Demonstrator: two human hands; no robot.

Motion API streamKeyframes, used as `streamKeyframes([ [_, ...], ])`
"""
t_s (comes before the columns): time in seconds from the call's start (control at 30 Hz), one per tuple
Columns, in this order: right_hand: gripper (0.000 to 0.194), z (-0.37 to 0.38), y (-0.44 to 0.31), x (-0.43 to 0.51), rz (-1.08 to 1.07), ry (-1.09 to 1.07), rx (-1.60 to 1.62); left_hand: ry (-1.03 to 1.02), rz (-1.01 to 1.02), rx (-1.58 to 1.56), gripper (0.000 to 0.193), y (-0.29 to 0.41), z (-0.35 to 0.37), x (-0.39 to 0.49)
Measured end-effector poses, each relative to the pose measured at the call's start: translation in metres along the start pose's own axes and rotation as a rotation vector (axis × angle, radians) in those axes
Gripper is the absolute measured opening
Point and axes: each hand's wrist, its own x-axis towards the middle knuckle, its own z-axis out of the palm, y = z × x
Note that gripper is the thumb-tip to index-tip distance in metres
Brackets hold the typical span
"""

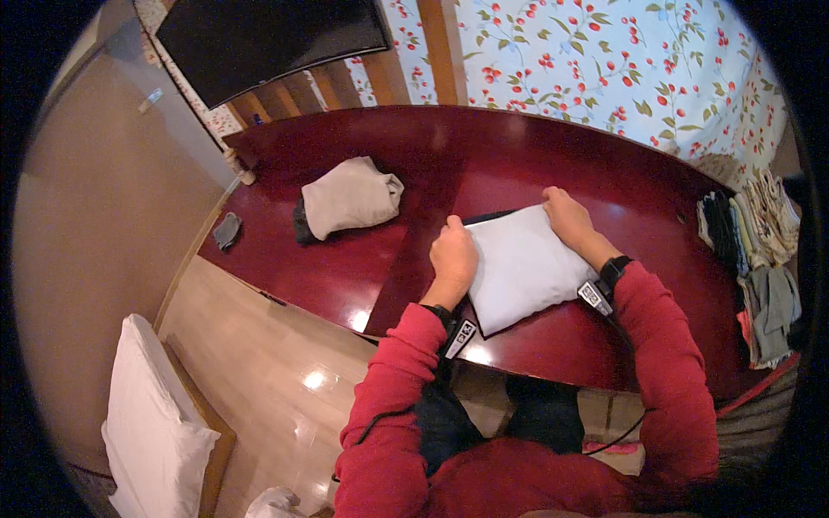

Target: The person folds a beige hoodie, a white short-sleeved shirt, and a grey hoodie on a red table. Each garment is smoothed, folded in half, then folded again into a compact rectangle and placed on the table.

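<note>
A white folded cloth point(528, 265), probably a garment, lies on the glossy dark red table point(421, 278) in front of me. My left hand point(454, 256) is closed on its far left corner, fingers curled. At the far right corner, my right hand point(568, 220) pinches the cloth's edge. A dark strip of fabric point(490, 217) shows along the far edge between both hands. Each wrist wears a black band with a small tag bearing a printed code.
Left on the table lie a beige folded garment point(353, 197) over a dark one point(302, 223) and a small grey cloth bundle point(227, 231). Folded clothes point(767, 223) stack at the right edge. Behind are a dark screen point(278, 45) and a cherry-patterned curtain point(583, 58).
</note>
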Motion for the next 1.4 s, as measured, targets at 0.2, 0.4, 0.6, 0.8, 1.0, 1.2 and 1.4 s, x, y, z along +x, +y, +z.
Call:
streamKeyframes([
  [0.2,0.036,-0.024,0.005,-0.017,-0.225,0.25,0.02,0.078,0.206,0.209,0.032,0.027,-0.03,-0.013],
  [0.4,0.021,-0.011,0.038,-0.042,0.089,0.052,0.599,-0.408,0.64,0.052,0.103,0.106,-0.025,-0.107],
  [0.6,0.018,-0.008,0.066,-0.069,0.388,0.025,1.087,-0.225,0.605,0.165,0.092,0.096,0.018,-0.124],
  [0.8,0.015,-0.013,0.056,-0.079,0.313,0.045,1.154,0.159,0.672,0.323,0.05,0.081,0.04,-0.112],
  [1.0,0.014,-0.024,0.046,-0.083,0.293,-0.029,1.105,-0.323,0.29,-0.478,0.034,0.043,-0.083,-0.029],
  [1.2,0.012,-0.027,0.043,-0.082,0.293,-0.03,1.17,-0.467,-0.003,-1.702,0.04,-0.089,-0.172,0.013],
  [1.4,0.012,-0.024,0.041,-0.078,0.291,-0.036,1.138,-0.019,-0.592,-1.743,0.044,-0.258,-0.121,-0.006],
])
